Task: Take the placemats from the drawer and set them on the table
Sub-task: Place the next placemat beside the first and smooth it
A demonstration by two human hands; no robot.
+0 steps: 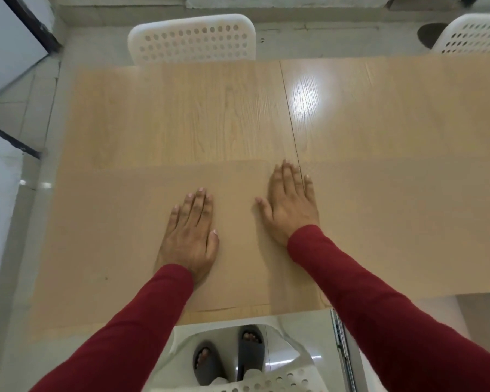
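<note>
hands [191, 236] flat, open, pressing placemat [125, 222].

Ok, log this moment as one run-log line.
left hand flat on placemat | right hand flat on placemat | placemat on table | holding nothing

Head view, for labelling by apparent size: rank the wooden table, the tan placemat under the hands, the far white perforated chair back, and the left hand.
1. Light wooden table
2. Tan placemat
3. White perforated chair back
4. Left hand; nearness to the camera enlarges it.
</note>
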